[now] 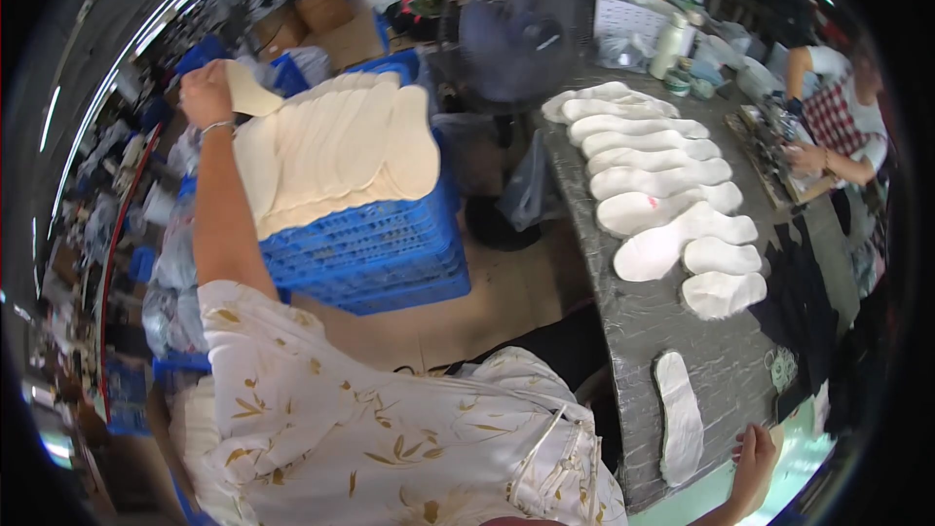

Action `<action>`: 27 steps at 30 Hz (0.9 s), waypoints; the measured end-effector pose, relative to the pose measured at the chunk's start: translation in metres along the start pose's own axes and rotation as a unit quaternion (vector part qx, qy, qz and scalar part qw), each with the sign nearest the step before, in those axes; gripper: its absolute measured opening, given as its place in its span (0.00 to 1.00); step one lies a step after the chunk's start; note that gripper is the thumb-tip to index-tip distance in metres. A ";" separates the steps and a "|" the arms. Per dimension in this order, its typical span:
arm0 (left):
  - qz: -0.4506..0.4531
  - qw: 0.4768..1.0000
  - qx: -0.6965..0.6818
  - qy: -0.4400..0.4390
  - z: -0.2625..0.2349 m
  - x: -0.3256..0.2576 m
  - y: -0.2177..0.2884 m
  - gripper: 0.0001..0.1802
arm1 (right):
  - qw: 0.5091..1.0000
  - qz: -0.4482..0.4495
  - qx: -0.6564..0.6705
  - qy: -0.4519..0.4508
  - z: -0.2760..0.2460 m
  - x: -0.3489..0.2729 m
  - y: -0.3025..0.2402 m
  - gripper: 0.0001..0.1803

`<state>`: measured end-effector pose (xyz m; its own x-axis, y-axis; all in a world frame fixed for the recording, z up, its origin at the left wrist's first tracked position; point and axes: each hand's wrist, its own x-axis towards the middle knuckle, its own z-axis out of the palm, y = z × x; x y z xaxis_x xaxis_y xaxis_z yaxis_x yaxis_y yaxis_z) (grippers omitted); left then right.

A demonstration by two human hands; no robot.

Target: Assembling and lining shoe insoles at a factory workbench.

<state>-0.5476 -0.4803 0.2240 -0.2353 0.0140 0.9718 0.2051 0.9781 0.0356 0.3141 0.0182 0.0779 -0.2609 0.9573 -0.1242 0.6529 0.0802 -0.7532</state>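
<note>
My left hand [206, 95], arm stretched far out to the left, grips a cream insole [252, 93] by its end. That insole is at the far left corner of a packed row of cream insoles [336, 146] on top of a blue plastic crate [375, 253]. Low at the right, my right hand [755, 468] is beside the dark table's near end, fingers loosely curled and nothing seen in them. Nearest to it, a single white insole [680, 417] lies on the dark table [633, 341]. Farther up, several white insoles [662, 180] overlap in a row.
A large black fan [516, 34] stands beyond the crate. Bottles [670, 46] and jars are at the table's far end. At the right, a person in a checked garment [845, 122] handles items on a board. Dark cloth [799, 302] lies along the table's right side.
</note>
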 end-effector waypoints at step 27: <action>0.190 0.231 -0.905 -0.302 -0.380 -0.162 0.577 0.36 | 0.923 -0.327 -0.099 0.175 0.014 -0.003 -0.192 0.26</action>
<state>-0.0296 0.0028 0.1754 0.1495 0.5893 0.7940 0.2530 -0.7991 0.5454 0.1801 -0.0041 0.2139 -0.4231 0.7142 0.5576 0.5630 0.6894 -0.4558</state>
